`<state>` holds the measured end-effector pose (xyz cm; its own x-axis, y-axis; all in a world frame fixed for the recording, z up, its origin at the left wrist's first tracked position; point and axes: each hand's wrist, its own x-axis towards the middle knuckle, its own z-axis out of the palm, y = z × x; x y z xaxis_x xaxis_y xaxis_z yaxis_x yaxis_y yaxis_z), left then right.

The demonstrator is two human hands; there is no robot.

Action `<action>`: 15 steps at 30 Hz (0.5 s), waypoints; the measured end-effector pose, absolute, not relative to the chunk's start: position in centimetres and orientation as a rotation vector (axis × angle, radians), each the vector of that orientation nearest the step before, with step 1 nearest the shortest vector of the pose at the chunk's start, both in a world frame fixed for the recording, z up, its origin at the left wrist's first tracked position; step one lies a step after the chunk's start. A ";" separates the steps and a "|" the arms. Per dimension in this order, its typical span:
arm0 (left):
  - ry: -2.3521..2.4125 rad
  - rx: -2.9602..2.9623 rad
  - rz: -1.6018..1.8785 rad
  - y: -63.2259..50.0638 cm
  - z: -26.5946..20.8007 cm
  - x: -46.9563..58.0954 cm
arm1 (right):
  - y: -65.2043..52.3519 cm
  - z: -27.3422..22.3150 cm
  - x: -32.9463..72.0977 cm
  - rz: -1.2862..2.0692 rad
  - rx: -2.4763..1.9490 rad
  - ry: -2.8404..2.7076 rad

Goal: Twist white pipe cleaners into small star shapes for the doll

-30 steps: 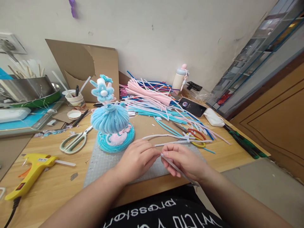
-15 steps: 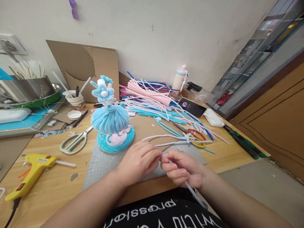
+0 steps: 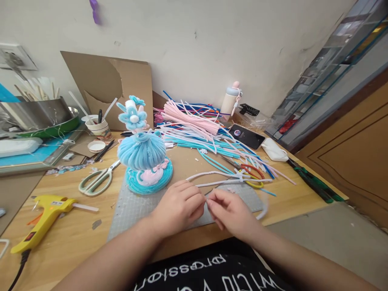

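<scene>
Head view: see left hand (image 3: 181, 205) and right hand (image 3: 233, 213) with fingers clamped on white pipe cleaner (image 3: 265, 207). Mostly hidden, blurred at end.

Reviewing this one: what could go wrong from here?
The pale, blurred stem curving beside the right hand might snag on the nearby scissors with red and yellow handles.
The left hand is close to the blue figure, so a careless swing could knock it.
The glue gun lies out to the left; if hot, which the picture can't settle, brushing it could burn.
</scene>
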<state>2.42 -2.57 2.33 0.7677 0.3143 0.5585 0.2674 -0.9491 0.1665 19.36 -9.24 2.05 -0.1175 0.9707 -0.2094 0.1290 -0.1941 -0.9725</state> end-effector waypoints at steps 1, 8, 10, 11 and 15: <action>0.459 2.904 0.932 -2.6 2.4 2.4 | -9.1 2.1 19.4 1.658 -1.329 -1.138; 0.414 2.988 0.955 -2.6 2.4 2.5 | -8.6 1.1 19.6 1.728 -1.190 -1.132; 0.424 2.971 0.925 -2.6 2.2 2.6 | -8.9 0.6 19.7 1.360 -1.227 -1.364; 0.427 2.963 0.902 -2.6 2.2 2.6 | -9.1 0.4 19.7 1.217 -1.233 -1.430; 0.480 2.953 0.887 -2.4 2.0 2.6 | -9.2 0.8 19.7 1.100 -1.340 -1.429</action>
